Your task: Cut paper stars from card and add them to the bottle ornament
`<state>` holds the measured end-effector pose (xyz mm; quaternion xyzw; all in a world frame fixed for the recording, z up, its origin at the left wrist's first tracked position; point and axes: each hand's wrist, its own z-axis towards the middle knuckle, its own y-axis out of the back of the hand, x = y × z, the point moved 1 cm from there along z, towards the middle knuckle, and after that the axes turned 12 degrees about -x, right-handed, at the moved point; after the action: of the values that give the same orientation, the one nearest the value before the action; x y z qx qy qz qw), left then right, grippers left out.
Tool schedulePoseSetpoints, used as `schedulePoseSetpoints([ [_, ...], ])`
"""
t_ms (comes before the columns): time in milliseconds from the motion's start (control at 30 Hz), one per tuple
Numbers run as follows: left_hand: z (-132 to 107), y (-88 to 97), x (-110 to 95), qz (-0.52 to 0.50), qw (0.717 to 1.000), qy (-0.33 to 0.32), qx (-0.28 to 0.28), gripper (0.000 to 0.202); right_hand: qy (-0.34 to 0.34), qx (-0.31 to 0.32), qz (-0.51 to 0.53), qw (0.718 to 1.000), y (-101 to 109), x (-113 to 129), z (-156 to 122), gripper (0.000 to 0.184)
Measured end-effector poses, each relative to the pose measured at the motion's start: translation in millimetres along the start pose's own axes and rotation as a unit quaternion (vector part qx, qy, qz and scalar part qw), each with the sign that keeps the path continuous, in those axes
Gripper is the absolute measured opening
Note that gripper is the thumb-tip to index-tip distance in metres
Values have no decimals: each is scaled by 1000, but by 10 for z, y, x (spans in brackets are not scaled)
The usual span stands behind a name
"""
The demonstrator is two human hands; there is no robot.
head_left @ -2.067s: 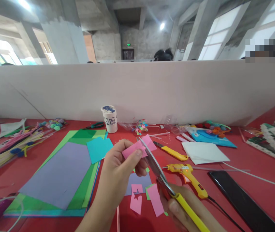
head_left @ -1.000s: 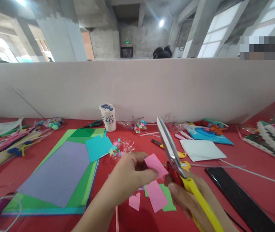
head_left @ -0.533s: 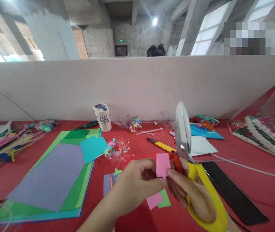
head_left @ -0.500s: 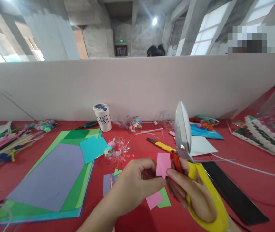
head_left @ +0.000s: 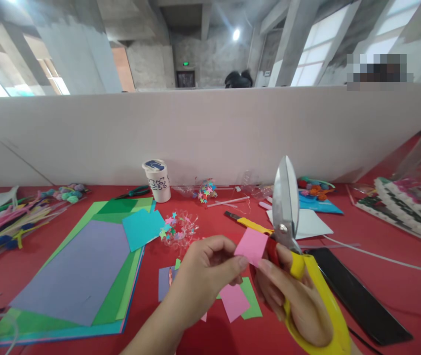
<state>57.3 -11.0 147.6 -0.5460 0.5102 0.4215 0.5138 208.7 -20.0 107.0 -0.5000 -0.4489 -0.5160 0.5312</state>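
My left hand (head_left: 206, 276) pinches a small pink paper piece (head_left: 251, 245) between thumb and fingers above the red table (head_left: 380, 236). My right hand (head_left: 294, 301) grips yellow-handled scissors (head_left: 287, 217), blades shut and pointing up, and its fingertips also touch the pink piece. Below the hands lie pink (head_left: 232, 301), green (head_left: 251, 301) and purple (head_left: 164, 282) paper scraps.
A stack of coloured paper sheets (head_left: 80, 268) lies left, with pipe cleaners (head_left: 6, 222) beyond. A white cup (head_left: 157, 180), star confetti (head_left: 178, 229), a yellow utility knife (head_left: 249, 224), white paper (head_left: 306, 224) and a black phone (head_left: 358, 296) surround the hands. A white partition (head_left: 210, 133) backs the table.
The scissors went from lying across the pink piece to standing upright with blades shut. Both hands drew together and the pink piece tilted slightly. The view shifted right.
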Motion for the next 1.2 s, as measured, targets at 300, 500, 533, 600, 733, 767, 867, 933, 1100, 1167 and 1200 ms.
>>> schedulePoseSetpoints([
  [300,-7,434,-254,-61,981,-86,-163,10,-29,164,-134,977,92,255,31,63],
  [500,-37,568,-314,-73,973,-120,-181,13,-42,281,-214,934,110,184,67,68],
  [533,-41,565,-312,-73,974,-121,-178,12,-40,287,-210,934,96,174,64,67],
  [600,-48,548,-307,-70,975,-121,-172,11,-40,287,-193,938,59,152,51,65],
  [733,-69,495,-312,-66,975,-122,-171,12,-27,267,-181,946,-17,129,3,65],
  [767,-72,480,-315,-65,975,-122,-174,12,-24,259,-186,947,-30,138,-10,65],
  [867,-73,440,-316,-62,974,-117,-182,12,-28,229,-192,954,-45,202,-38,66],
  [933,-74,418,-312,-57,974,-115,-187,12,-32,227,-181,956,-44,242,-47,65],
  [1100,-86,384,-304,-58,972,-116,-197,11,-27,217,-140,966,-54,222,-53,58],
  [1167,-89,378,-302,-60,972,-115,-197,11,-32,210,-135,968,-66,205,-58,58],
  [1200,-91,377,-302,-59,972,-114,-197,11,-38,210,-133,968,-72,205,-61,58],
])
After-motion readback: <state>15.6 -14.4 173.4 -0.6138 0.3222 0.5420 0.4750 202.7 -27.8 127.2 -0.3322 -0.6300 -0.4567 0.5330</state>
